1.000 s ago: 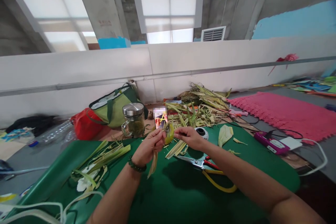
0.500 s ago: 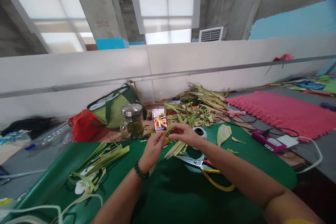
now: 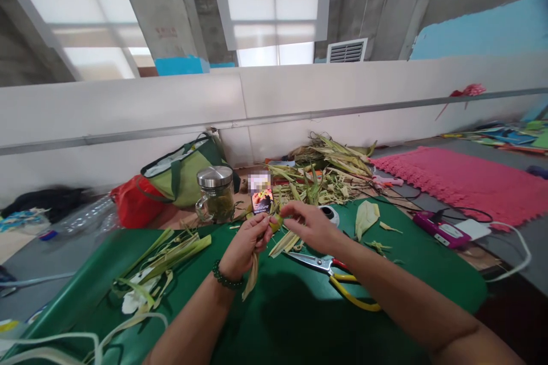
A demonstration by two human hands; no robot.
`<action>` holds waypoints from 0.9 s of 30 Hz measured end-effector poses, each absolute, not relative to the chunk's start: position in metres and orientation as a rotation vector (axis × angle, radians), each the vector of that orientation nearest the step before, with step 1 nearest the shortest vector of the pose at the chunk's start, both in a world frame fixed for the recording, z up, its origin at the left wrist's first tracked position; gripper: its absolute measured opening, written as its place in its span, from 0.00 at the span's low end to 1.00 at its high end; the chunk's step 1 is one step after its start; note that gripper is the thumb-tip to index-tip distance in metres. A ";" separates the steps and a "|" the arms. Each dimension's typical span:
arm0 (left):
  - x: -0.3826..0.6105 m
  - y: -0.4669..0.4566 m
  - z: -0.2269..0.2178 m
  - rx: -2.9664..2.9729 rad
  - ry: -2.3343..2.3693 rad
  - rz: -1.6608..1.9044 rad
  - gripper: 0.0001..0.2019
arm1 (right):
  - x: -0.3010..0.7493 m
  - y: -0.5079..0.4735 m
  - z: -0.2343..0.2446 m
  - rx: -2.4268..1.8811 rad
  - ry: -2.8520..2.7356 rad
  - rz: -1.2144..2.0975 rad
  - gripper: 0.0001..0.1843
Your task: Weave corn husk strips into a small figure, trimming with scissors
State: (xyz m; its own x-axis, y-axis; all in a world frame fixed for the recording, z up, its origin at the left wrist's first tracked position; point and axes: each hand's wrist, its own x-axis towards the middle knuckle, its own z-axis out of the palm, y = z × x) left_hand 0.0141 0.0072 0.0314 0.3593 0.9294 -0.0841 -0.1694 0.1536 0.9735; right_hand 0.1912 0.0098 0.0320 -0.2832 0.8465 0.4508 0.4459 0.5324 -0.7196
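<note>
My left hand (image 3: 249, 239), with a dark green bead bracelet (image 3: 226, 276) at the wrist, pinches a strip of dried corn husk (image 3: 252, 280). The strip's pale end hangs below the palm. Just to the right, my right hand (image 3: 310, 225) has bent fingers that are apart, with nothing seen between them. A phone (image 3: 261, 197) with a lit picture stands behind the hands. Cut husk pieces (image 3: 285, 243) lie under the right hand. Scissors (image 3: 329, 265) with yellow and red handles rest on the green mat (image 3: 274, 325), blades partly apart.
More husks (image 3: 171, 262) lie at the left. Behind stand a lidded glass mug (image 3: 215, 194) and a green bag (image 3: 184, 174). A large husk pile (image 3: 329, 159) is at the back. White roll (image 3: 329, 215), purple power strip (image 3: 440, 229) and pink cloth (image 3: 466, 182) are on the right.
My right hand has shifted slightly right, away from my left hand. The husk end now hangs in plain sight below my left hand, which has moved slightly left.
</note>
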 end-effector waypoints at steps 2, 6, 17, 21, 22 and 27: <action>0.015 0.007 0.031 1.215 0.892 0.966 0.19 | 0.177 0.011 0.023 -1.005 -1.858 0.873 0.08; 0.016 0.010 0.026 1.544 1.041 1.066 0.14 | 0.165 0.009 0.011 -0.990 -1.931 0.793 0.12; 0.006 0.008 0.029 1.635 0.732 0.710 0.15 | 0.199 0.032 0.028 -0.711 -2.256 0.717 0.18; 0.015 0.019 0.017 1.633 1.040 1.060 0.13 | 0.183 0.024 0.007 -0.832 -2.227 0.531 0.17; 0.016 0.020 0.013 1.653 1.057 1.044 0.13 | 0.180 0.020 0.004 -0.845 -2.262 0.469 0.16; 0.011 0.008 0.010 1.737 0.910 0.703 0.14 | 0.190 0.021 0.003 -0.786 -2.280 0.519 0.12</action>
